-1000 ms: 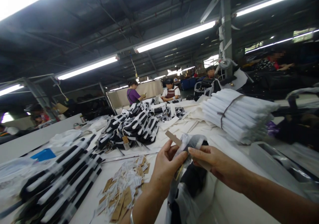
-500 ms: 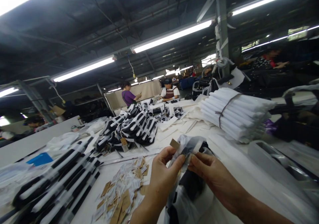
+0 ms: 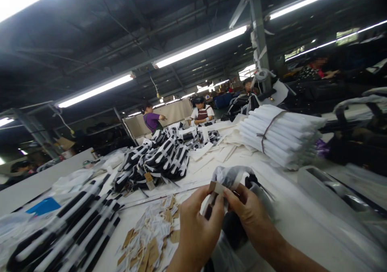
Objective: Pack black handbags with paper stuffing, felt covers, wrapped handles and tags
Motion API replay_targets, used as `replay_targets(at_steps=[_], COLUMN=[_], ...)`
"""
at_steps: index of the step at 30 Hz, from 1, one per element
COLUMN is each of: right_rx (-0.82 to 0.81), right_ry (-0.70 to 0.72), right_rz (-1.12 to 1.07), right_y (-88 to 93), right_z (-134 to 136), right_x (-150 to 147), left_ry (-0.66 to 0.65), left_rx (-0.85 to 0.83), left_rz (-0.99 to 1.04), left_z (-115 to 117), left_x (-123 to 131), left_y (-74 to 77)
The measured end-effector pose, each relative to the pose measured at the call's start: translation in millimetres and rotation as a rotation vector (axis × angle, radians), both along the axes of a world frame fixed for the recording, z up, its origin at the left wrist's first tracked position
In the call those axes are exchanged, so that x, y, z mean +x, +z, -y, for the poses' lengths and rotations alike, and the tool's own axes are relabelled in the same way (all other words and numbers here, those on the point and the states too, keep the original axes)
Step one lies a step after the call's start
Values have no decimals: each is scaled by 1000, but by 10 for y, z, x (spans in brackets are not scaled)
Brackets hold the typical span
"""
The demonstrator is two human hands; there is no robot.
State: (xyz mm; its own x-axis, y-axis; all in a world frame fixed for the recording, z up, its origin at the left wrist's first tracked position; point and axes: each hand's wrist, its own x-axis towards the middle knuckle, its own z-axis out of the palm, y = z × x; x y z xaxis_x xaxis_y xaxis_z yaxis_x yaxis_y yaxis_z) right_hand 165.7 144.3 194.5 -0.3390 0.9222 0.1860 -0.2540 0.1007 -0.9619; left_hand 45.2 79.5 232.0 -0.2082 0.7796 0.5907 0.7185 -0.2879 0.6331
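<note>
A small brown-and-pale hang tag [image 3: 216, 188] is pinched between the thumb and fingers of my left hand [image 3: 196, 219]. My right hand [image 3: 256, 219] closes on the tag's right edge, its thumb close to my left thumb. Just behind and below the fingers lies a black item [image 3: 234, 229] with whitish, partly see-through wrapping [image 3: 229, 176] around it. My palms and wrists cover part of it. Left of my left hand, a loose heap of brown and white hang tags with strings [image 3: 151, 233] is spread on the white table [image 3: 105, 245].
Black straps with white wrapping [image 3: 69, 223] lie stacked at the left, with more in a heap [image 3: 160, 155] beyond. A tied bundle of white rolls [image 3: 278, 134] and a grey machine part [image 3: 335, 195] are at the right. Two people [image 3: 202, 112] [image 3: 152, 118] are across the table.
The tag has turned and come down between my hands, showing a pale face. My right fingers have shifted from the wrapping to the tag. The view has swung slightly right.
</note>
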Motion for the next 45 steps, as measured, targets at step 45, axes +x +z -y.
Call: replay_targets(at_steps=[45], right_rx=[-265], right_ry=[426], right_rz=[-207], right_y=[79], right_z=[-15], right_x=[297], left_ry=[-131], left_rx=[-173], left_rz=[227], left_z=[-27], left_x=[-109], left_y=[-45])
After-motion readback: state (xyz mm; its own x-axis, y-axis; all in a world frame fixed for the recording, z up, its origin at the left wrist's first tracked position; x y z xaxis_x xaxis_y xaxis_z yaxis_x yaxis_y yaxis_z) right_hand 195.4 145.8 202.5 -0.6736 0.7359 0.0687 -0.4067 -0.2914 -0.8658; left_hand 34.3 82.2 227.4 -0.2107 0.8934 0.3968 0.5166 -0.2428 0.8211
